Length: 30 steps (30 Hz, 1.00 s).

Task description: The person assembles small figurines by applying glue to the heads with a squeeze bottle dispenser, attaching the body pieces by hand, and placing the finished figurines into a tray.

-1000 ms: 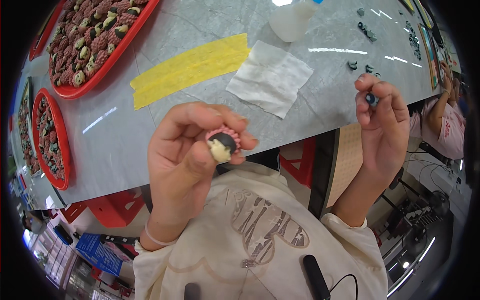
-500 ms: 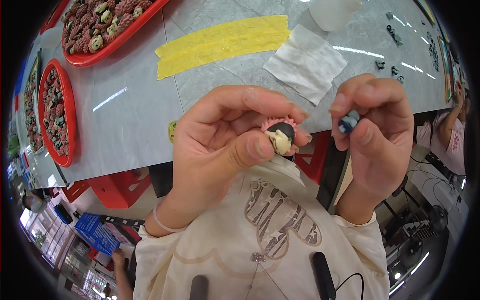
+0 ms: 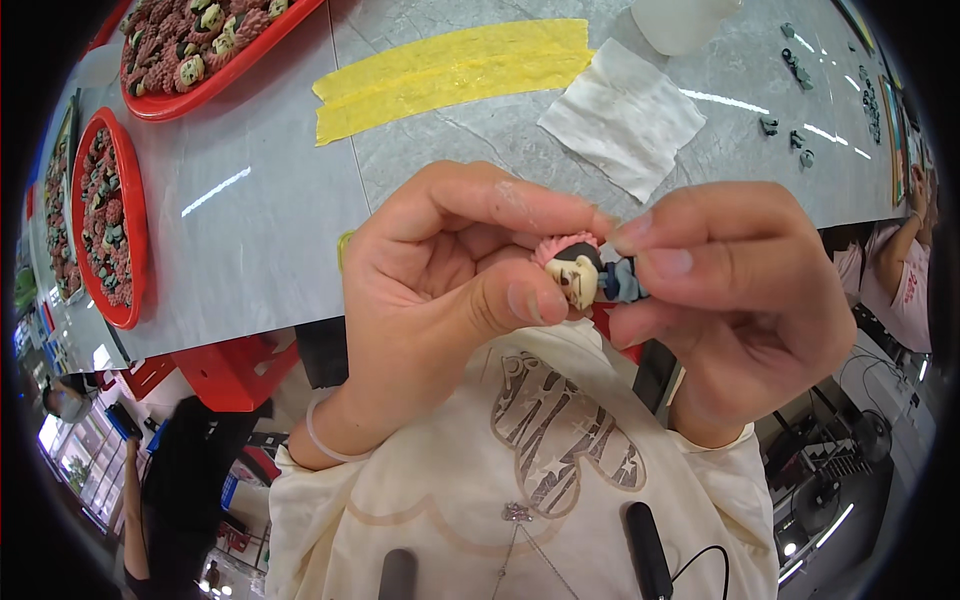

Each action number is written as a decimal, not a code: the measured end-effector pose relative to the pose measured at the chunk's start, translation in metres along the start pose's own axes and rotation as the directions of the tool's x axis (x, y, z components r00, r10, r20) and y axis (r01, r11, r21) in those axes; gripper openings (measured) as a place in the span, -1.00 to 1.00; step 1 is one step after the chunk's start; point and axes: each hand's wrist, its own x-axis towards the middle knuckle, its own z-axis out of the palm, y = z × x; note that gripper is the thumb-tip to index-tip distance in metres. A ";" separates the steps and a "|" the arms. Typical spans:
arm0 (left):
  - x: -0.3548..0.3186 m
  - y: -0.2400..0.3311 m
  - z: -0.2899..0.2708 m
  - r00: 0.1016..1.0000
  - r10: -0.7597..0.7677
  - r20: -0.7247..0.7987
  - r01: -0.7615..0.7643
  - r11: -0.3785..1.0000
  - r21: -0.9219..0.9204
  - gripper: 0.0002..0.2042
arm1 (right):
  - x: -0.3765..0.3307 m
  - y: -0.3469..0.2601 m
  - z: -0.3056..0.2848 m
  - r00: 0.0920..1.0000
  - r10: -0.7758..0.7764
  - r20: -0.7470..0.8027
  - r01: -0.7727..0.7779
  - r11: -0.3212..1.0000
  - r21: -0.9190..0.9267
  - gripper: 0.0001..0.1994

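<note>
Small figure head (image 3: 574, 272) pinched in the left hand (image 3: 450, 290), between both hands.
The right hand (image 3: 740, 290) pinches a blue-grey piece (image 3: 622, 282) against it, perhaps a body; white tissue (image 3: 622, 115) lies beyond the hands.

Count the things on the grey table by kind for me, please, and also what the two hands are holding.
Red trays: 2
Yellow strips: 1
White cloths: 1
White tubs: 1
Toy heads, in the left hand: 1
Grey-blue toy bodies, in the right hand: 1
Total: 7, leaving out the small dark parts at the far right, too tiny to count.
</note>
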 end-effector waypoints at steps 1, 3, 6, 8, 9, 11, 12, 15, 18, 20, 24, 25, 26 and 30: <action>0.000 -0.001 -0.001 0.999 0.032 0.007 -0.032 0.999 0.023 -0.62 | 0.000 -0.001 0.001 1.000 0.001 0.001 -0.001 1.000 0.002 -0.76; 0.000 -0.003 -0.004 0.998 0.063 0.014 -0.064 0.997 0.046 -0.62 | 0.000 -0.007 0.005 0.999 -0.026 -0.041 0.022 0.994 -0.112 -0.74; 0.000 -0.003 -0.006 0.988 0.145 0.052 -0.151 0.979 0.140 -0.65 | 0.002 -0.011 0.003 0.999 -0.038 -0.030 0.032 0.981 -0.191 -0.73; 0.000 -0.002 -0.004 0.979 0.194 0.068 -0.204 0.959 0.195 -0.67 | 0.000 -0.011 0.006 0.998 -0.038 -0.057 0.027 0.983 -0.182 -0.73; -0.001 -0.001 -0.004 0.979 0.195 0.065 -0.204 0.959 0.195 -0.67 | -0.001 -0.010 0.007 0.996 -0.041 -0.079 0.027 0.986 -0.167 -0.73; -0.002 -0.001 -0.002 0.978 0.205 0.047 -0.211 0.957 0.200 -0.70 | -0.002 -0.009 0.006 0.997 -0.035 -0.070 0.023 0.987 -0.158 -0.74; -0.003 0.000 -0.001 0.977 0.207 0.046 -0.212 0.956 0.201 -0.70 | -0.002 -0.009 0.006 0.997 -0.031 -0.064 0.021 0.988 -0.151 -0.75; -0.004 0.000 0.002 0.985 0.170 -0.003 -0.167 0.968 0.187 -0.68 | -0.004 -0.006 0.007 0.993 -0.068 -0.095 0.052 0.985 -0.162 -0.79; -0.003 0.000 0.001 0.984 0.178 -0.001 -0.174 0.959 0.224 -0.68 | -0.005 -0.001 0.007 0.992 -0.089 -0.093 0.074 0.986 -0.150 -0.81; -0.002 0.002 0.002 0.990 0.140 -0.016 -0.132 0.961 0.242 -0.67 | -0.004 -0.001 0.008 0.992 -0.082 -0.096 0.068 0.987 -0.143 -0.82; 0.000 0.004 0.000 0.997 0.073 -0.030 -0.067 0.984 0.165 -0.68 | -0.003 0.002 0.011 0.986 -0.113 -0.119 0.088 0.977 -0.196 -0.84; 0.001 0.005 0.000 0.997 0.068 -0.031 -0.062 0.985 0.164 -0.69 | -0.002 0.003 0.011 0.986 -0.115 -0.120 0.090 0.976 -0.197 -0.84; 0.002 0.006 0.000 0.997 0.064 -0.031 -0.058 0.985 0.163 -0.70 | -0.001 0.004 0.011 0.985 -0.123 -0.121 0.094 0.971 -0.218 -0.85; 0.001 0.010 -0.007 0.996 0.088 -0.019 -0.084 0.985 0.149 -0.73 | 0.004 0.002 0.019 0.987 -0.080 -0.136 0.044 0.967 -0.249 -0.84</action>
